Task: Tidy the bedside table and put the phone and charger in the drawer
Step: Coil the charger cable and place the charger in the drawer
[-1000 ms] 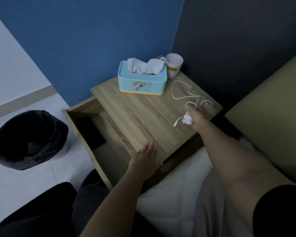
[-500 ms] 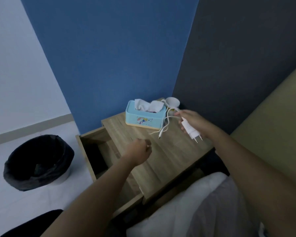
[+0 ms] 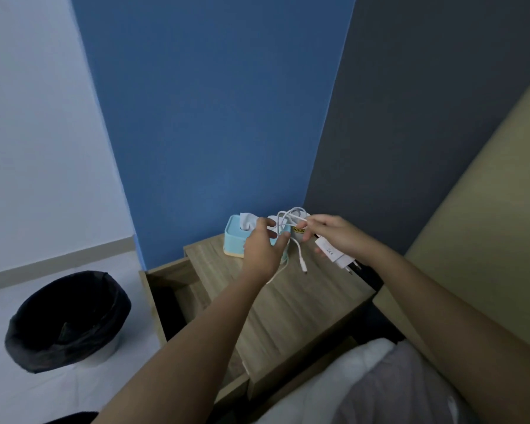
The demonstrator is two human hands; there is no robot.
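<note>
My right hand (image 3: 334,237) holds the white charger plug (image 3: 334,254) in the air above the bedside table (image 3: 303,304), and its fingertips pinch a loop of the white cable (image 3: 291,217). My left hand (image 3: 262,249) is raised beside it, fingers and thumb spread around the hanging cable. The cable's end connector (image 3: 304,268) dangles between my hands. The drawer (image 3: 169,298) stands pulled out at the table's left; its inside is dark and I cannot make out the phone.
A light blue tissue box (image 3: 234,240) and a white mug (image 3: 299,232) stand at the back of the table, partly behind my hands. A black-lined bin (image 3: 68,319) sits on the floor to the left. The bed (image 3: 380,384) lies at the lower right.
My right hand picked the charger off the table and raised it. My left hand left the table's front edge and came up to the cable. My view has tilted upward.
</note>
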